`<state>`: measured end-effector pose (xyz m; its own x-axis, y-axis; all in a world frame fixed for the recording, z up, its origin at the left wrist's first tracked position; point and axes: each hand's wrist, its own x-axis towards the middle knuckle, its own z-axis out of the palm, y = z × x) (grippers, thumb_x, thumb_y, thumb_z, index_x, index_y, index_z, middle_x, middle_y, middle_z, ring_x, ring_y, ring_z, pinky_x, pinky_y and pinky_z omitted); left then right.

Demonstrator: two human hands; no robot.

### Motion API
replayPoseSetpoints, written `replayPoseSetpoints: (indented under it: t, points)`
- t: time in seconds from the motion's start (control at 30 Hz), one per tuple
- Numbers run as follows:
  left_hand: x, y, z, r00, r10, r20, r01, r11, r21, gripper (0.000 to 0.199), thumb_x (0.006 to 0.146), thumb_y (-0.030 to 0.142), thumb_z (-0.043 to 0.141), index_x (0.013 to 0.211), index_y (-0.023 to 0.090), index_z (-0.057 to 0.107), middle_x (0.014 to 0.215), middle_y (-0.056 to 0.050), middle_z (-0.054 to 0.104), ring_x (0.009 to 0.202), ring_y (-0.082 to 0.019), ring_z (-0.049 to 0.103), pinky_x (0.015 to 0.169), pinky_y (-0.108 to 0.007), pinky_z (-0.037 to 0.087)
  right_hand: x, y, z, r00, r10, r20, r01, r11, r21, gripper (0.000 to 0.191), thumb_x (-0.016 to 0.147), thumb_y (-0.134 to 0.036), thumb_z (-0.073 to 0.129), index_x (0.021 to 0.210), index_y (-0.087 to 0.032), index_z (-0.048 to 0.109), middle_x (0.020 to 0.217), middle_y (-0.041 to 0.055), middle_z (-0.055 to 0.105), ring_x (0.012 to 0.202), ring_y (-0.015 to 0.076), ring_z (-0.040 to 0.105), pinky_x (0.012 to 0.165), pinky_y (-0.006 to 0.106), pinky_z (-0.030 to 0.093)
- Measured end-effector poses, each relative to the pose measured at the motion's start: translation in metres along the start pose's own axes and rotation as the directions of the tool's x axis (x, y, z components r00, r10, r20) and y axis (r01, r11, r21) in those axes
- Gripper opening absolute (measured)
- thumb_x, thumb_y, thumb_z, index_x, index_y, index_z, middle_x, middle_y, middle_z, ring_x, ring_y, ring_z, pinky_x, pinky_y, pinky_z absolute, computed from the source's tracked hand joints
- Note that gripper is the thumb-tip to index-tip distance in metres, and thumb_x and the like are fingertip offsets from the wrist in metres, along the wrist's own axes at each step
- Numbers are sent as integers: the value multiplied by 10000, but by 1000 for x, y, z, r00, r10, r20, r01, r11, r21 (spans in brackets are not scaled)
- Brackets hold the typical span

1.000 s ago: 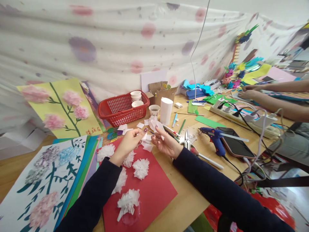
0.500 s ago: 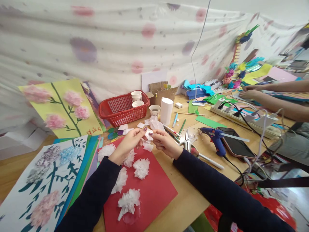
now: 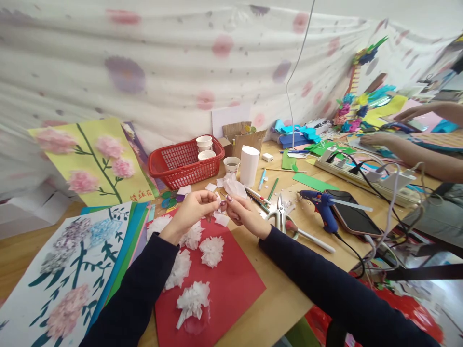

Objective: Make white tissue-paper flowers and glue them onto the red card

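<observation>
Above the far edge of a red sheet (image 3: 235, 284), my left hand (image 3: 193, 210) and my right hand (image 3: 245, 212) meet with their fingers pinched. Between them is a small piece of white paper (image 3: 217, 196), mostly hidden by the fingertips; the left fingers close on it. The right thumb and forefinger press together at its side, and whether they also hold it is too small to tell. White crumpled paper flowers (image 3: 211, 251) lie on the red sheet below my hands, one (image 3: 194, 301) near its front beside a shiny clear patch. Loose white paper squares (image 3: 221, 219) lie just behind.
Behind stand a red basket (image 3: 191, 168) with cups, a paper cup (image 3: 232, 165) and a white roll (image 3: 249, 166). To the right lie scissors (image 3: 280, 217), a blue glue gun (image 3: 323, 209), a phone (image 3: 352, 212) and a power strip (image 3: 369, 180). Flower pictures (image 3: 97, 164) are left. Another person's hands reach in at far right.
The white paper between my fingers has become smaller and more hidden as my fingers closed around it. At far right, one of the other person's hands has moved back and away from the other.
</observation>
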<state>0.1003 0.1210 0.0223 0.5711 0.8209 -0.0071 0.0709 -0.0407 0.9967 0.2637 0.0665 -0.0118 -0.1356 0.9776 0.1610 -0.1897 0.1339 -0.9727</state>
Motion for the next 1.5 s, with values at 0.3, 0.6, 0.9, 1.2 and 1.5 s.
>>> replayPoseSetpoints:
  t: [0.3, 0.6, 0.9, 1.2, 1.5]
  points:
    - [-3, 2, -1, 982, -62, 181, 61, 998, 10, 352, 594, 357, 850, 650, 145, 575, 553, 36, 571, 435, -73, 518, 425, -196, 448, -4, -4, -1, 990, 97, 99, -103, 993, 57, 286, 775, -423, 606, 652, -176, 533, 485, -92, 327, 421, 55, 222, 409, 231, 126]
    - [-3, 4, 0, 995, 28, 99, -22, 998, -57, 353, 620, 351, 862, 668, 149, 577, 600, 38, 588, 496, -76, 560, 469, -189, 475, -2, -4, -1, 994, 103, 33, -105, 991, 84, 149, 702, -317, 568, 647, -187, 519, 483, -95, 340, 410, 50, 208, 412, 232, 110]
    - [-6, 12, 8, 995, 91, -28, -90, 996, 26, 281, 697, 382, 785, 771, 134, 676, 726, -13, 662, 554, -90, 557, 511, -222, 506, -2, -5, -2, 998, 55, -8, -54, 996, 69, 172, 734, -320, 574, 639, -184, 527, 482, -84, 373, 410, 52, 226, 417, 230, 131]
    - [-5, 11, 10, 998, 69, -4, -69, 997, 15, 380, 716, 493, 767, 712, 147, 612, 635, 17, 571, 531, -91, 518, 500, -224, 481, -2, -4, -2, 1000, 28, -2, -28, 999, 38, 260, 790, -416, 588, 709, -170, 605, 484, -82, 365, 416, 59, 219, 419, 235, 136]
    - [-4, 4, 9, 999, 48, 2, -48, 997, -59, 437, 751, 566, 730, 791, 152, 596, 635, 24, 569, 540, -90, 523, 506, -213, 468, -2, -4, -2, 999, 37, -31, -35, 999, 38, 230, 761, -385, 613, 660, -181, 582, 496, -84, 354, 422, 57, 232, 439, 234, 144]
